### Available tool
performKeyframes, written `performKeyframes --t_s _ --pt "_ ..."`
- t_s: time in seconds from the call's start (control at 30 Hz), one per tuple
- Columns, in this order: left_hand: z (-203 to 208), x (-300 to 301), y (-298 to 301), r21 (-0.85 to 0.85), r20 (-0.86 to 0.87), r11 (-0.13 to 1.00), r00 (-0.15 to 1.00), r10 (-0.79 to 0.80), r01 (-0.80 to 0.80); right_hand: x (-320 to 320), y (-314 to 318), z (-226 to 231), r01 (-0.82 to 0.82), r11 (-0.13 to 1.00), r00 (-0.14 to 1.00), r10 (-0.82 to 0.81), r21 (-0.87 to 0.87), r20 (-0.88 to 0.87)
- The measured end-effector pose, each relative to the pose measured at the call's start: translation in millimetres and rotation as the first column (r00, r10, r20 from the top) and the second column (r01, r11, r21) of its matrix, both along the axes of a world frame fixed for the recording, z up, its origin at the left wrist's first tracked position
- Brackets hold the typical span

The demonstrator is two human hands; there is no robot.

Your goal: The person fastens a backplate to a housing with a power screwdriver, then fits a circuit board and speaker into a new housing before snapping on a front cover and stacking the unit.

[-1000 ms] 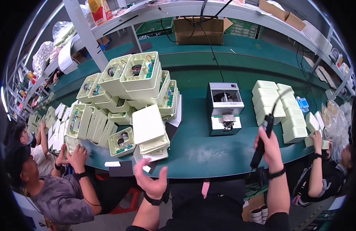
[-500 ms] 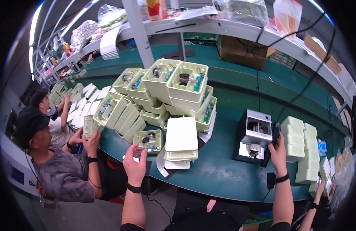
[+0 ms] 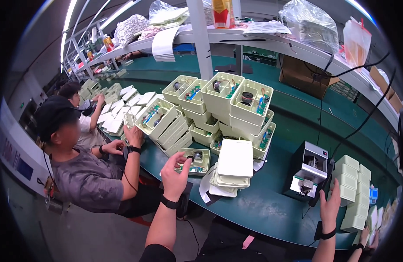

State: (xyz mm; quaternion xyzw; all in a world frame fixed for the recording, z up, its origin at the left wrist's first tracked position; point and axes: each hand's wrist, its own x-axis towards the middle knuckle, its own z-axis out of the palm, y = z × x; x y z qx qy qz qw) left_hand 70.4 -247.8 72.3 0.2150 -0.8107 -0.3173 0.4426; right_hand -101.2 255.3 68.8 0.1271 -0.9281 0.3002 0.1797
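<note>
My left hand (image 3: 175,173) is raised with fingers curved and apart, in front of an open pale-green plastic box (image 3: 200,167) that holds a black round part and a green circuit board. I see nothing in its grasp. To its right stands a stack of pale lids (image 3: 235,159). My right hand (image 3: 330,206) is open, fingers pointing up, beside a black handheld tool (image 3: 315,198); whether they touch cannot be made out. That tool lies along the right side of a black and silver box-shaped machine (image 3: 312,162).
Open boxes with circuit boards (image 3: 249,101) are piled behind the lids; a leaning row (image 3: 164,126) stands left. Closed pale boxes (image 3: 356,209) line the right. A co-worker (image 3: 85,174) sits at left, and another person's hands (image 3: 364,238) show at lower right. Black cables (image 3: 364,118) hang overhead.
My right hand has let go of the black tool and opened. My left hand remains near the open box. The view has turned left, so the bench appears further right.
</note>
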Motion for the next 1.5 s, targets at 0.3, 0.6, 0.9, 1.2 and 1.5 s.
performKeyframes --t_s 0.3,0.6,0.9,1.2,1.5 --pt "20 1 -101 -0.208 -0.086 0.918 0.941 0.326 -0.337 50 -69 90 -0.202 0.972 0.951 0.223 0.118 -0.212" --pt "23 -27 -176 -0.097 0.1 0.981 0.979 0.177 -0.167 74 -123 79 -0.435 0.9 0.899 0.433 -0.019 -0.072" --pt "56 51 -92 0.015 -0.168 0.999 0.985 -0.028 0.031 14 -232 61 -0.306 0.819 0.7 0.539 -0.485 0.469" --pt "-14 146 59 0.328 -0.136 0.764 0.828 -0.544 0.556 16 -243 49 -0.254 0.693 0.599 0.66 -0.675 0.453" --pt "-78 46 164 0.27 0.251 0.614 0.561 -0.789 0.742 15 -174 82 -0.173 0.456 0.474 0.816 -0.873 0.332"
